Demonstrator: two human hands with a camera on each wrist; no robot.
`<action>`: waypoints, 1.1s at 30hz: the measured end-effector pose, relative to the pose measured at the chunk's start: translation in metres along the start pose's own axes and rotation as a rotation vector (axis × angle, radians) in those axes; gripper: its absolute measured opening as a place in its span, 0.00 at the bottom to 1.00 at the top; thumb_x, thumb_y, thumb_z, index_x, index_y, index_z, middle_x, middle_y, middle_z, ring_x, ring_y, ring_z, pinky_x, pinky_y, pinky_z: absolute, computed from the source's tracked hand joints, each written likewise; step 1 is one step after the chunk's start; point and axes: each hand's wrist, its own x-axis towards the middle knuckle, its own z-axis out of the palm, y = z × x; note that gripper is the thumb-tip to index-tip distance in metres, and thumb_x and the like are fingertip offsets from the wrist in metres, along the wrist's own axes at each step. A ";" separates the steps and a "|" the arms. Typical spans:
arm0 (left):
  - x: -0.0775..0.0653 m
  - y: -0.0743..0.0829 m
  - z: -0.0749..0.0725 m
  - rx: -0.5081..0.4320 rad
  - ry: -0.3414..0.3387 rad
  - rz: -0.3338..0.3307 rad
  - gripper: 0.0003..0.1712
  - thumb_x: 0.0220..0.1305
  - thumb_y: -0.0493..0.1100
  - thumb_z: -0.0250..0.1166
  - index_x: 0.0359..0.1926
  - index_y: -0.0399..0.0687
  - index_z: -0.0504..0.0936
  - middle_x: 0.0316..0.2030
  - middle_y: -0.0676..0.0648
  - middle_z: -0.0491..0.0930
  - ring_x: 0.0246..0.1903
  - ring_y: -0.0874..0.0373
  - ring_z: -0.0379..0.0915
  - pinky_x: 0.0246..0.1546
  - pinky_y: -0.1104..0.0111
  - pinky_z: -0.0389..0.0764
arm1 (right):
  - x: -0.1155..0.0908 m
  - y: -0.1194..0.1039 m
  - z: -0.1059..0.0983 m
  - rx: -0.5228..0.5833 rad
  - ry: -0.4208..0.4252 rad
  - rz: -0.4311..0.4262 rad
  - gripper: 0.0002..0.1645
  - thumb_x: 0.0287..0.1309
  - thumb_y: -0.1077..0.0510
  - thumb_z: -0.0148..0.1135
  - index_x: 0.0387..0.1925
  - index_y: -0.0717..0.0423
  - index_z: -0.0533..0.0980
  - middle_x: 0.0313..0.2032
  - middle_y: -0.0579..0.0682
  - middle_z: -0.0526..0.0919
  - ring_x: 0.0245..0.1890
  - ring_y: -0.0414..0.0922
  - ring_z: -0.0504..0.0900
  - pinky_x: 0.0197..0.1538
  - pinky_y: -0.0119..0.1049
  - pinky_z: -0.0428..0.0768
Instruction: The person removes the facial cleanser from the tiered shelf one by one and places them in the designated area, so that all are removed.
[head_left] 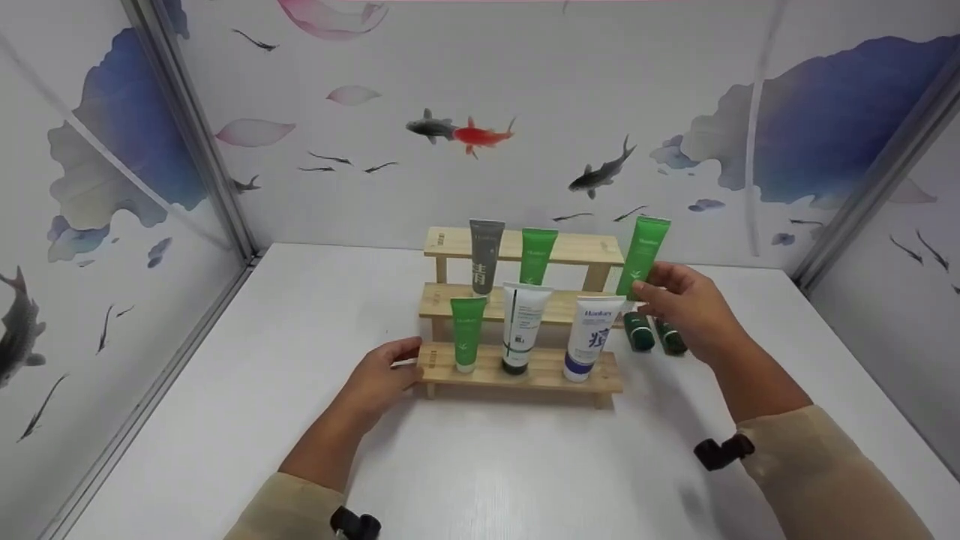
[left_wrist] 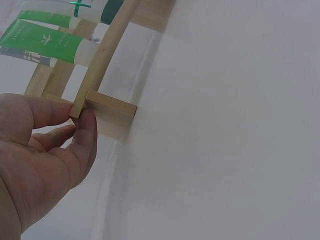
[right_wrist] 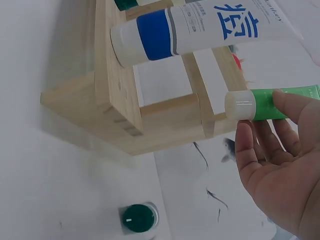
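Observation:
My right hand (head_left: 690, 311) pinches a green squeeze tube (head_left: 646, 247) with a whitish cap, tilted slightly, at the right end of a three-step wooden rack (head_left: 550, 364). In the right wrist view this tube (right_wrist: 265, 103) points its cap toward the rack's upper steps. My left hand (head_left: 382, 377) grips the left end of the lowest shelf (left_wrist: 102, 60) between thumb and fingers. On that shelf stand a small green tube (head_left: 468, 330), a white tube with a dark cap (head_left: 525, 322) and a white tube with a blue band (head_left: 592, 334).
A grey tube (head_left: 486, 255) and another green tube (head_left: 537, 255) stand on the middle step. Dark green capped containers (head_left: 640, 332) are on the white table (head_left: 337, 300) right of the rack, partly hidden by my right hand. Printed wall panels (head_left: 375, 202) enclose the table.

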 end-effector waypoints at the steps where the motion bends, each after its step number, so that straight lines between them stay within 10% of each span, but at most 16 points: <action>1: 0.000 0.000 0.000 0.001 0.001 -0.003 0.32 0.76 0.35 0.60 0.78 0.42 0.70 0.75 0.40 0.72 0.73 0.44 0.73 0.70 0.55 0.82 | -0.001 0.002 -0.005 -0.002 0.002 0.007 0.40 0.73 0.37 0.65 0.78 0.45 0.67 0.68 0.50 0.77 0.65 0.46 0.82 0.65 0.33 0.85; 15: 0.002 0.000 0.000 0.012 0.007 -0.012 0.32 0.76 0.34 0.59 0.78 0.44 0.70 0.75 0.40 0.72 0.73 0.44 0.72 0.71 0.54 0.81 | -0.014 0.055 -0.061 0.028 0.063 0.018 0.48 0.74 0.38 0.64 0.82 0.57 0.60 0.59 0.38 0.78 0.53 0.28 0.84 0.58 0.24 0.86; 33: 0.000 -0.001 -0.001 -0.020 -0.012 -0.004 0.33 0.76 0.34 0.60 0.79 0.43 0.69 0.75 0.40 0.71 0.72 0.44 0.74 0.70 0.54 0.81 | -0.010 0.123 -0.110 0.074 0.188 0.188 0.48 0.79 0.36 0.55 0.85 0.57 0.53 0.55 0.37 0.74 0.54 0.34 0.76 0.54 0.23 0.86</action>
